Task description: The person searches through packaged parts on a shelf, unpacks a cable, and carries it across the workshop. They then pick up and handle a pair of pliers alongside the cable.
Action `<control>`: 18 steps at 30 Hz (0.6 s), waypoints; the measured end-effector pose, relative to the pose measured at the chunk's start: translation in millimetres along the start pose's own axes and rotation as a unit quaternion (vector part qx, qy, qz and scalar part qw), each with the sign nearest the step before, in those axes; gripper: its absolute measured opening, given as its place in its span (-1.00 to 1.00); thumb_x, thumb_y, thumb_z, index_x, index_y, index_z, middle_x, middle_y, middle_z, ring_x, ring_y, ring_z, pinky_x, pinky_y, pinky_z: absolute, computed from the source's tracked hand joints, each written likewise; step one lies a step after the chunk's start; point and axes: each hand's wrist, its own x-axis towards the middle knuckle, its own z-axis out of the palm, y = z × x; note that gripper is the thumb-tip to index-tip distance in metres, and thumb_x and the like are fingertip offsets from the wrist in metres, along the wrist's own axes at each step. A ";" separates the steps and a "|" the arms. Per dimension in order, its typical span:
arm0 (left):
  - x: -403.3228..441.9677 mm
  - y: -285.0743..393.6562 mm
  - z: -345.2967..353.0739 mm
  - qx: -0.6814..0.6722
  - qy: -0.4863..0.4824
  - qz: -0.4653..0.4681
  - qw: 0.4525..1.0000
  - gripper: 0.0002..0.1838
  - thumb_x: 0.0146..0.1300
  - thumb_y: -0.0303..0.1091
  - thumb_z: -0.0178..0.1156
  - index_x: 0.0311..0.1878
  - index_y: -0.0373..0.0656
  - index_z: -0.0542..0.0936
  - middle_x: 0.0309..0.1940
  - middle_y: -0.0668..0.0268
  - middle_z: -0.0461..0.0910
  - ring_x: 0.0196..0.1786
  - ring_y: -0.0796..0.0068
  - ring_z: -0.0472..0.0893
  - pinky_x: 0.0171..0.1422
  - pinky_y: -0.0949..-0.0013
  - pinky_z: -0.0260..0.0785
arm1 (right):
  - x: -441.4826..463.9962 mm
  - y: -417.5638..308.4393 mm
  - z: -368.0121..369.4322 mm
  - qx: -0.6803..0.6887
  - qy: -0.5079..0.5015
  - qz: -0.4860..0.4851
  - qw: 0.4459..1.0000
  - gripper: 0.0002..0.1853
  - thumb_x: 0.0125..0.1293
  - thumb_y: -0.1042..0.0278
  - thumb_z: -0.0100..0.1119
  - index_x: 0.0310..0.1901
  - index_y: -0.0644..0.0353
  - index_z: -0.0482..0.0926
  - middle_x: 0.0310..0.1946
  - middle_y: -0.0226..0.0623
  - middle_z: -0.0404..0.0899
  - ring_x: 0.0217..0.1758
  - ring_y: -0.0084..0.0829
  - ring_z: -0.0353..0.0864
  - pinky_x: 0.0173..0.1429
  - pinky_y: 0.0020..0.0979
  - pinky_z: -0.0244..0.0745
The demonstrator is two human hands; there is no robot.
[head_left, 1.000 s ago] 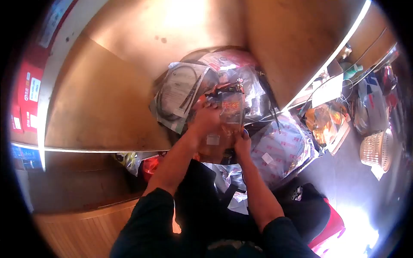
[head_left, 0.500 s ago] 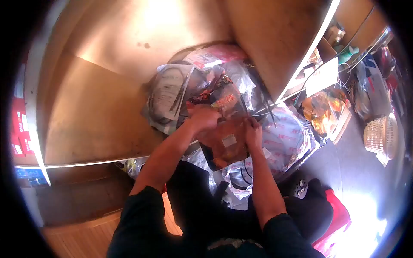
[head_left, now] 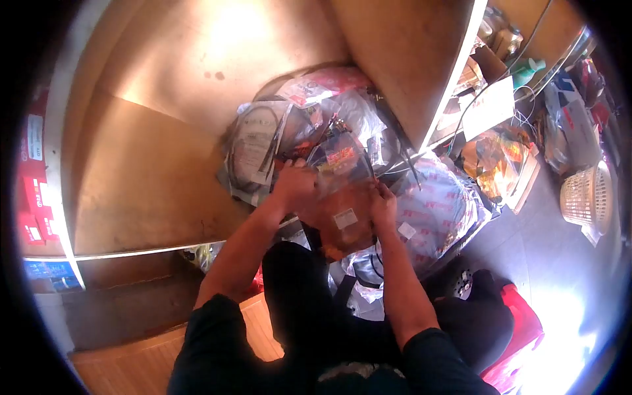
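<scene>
A clear plastic packet with a small white label and reddish-brown contents lies between my hands. My right hand pinches its right edge. At its upper left, my left hand is closed with the fingers curled; red and dark wrapping shows beside the knuckles. Just above is a clear part with orange-red lettering. Behind my hands, a plastic bag with a printed sheet and a coiled black cable rests on a pile of clear and pink bags.
Wooden panels enclose the pile at the left and back. A large bag with red print lies to the right. Farther right are an orange-gold bag and a cream basket. Red boxes stand at the far left.
The packet has swung round and lower, showing more of its labelled side. My left hand has shifted left, and my right hand has moved up and slightly right. The view has turned.
</scene>
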 end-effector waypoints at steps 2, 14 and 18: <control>4.5 0.7 -0.7 -0.040 -0.041 -0.062 0.996 -0.72 0.13 -0.15 0.07 -0.37 -0.06 0.70 -0.22 0.15 0.68 0.11 0.14 0.52 0.22 0.00 0.24 | -4.5 12.1 4.2 0.035 0.007 -0.029 0.999 -0.62 0.40 0.14 0.09 -0.04 0.35 0.62 -0.28 -0.09 0.67 -0.24 -0.42 0.56 -0.10 -0.31 0.45; 12.6 1.9 19.8 -0.072 -0.024 -0.029 0.997 -0.68 -0.01 -0.13 0.30 -0.18 -0.03 0.63 -0.18 0.13 0.63 0.00 0.04 0.55 0.18 -0.05 0.26 | -15.5 -36.1 1.4 0.118 0.010 0.066 0.991 -0.66 0.33 0.23 0.11 -0.07 0.37 0.62 -0.26 -0.13 0.69 -0.21 -0.38 0.59 -0.05 -0.34 0.45; 6.3 -1.1 32.0 -0.061 0.047 0.026 0.997 -0.70 -0.07 -0.15 0.33 -0.22 0.02 0.65 -0.25 0.21 0.63 -0.09 0.11 0.55 0.09 -0.01 0.27 | -16.1 -63.4 -5.8 0.140 -0.006 0.111 0.984 -0.65 0.33 0.21 0.11 -0.07 0.37 0.62 -0.26 -0.11 0.69 -0.20 -0.37 0.60 -0.04 -0.33 0.45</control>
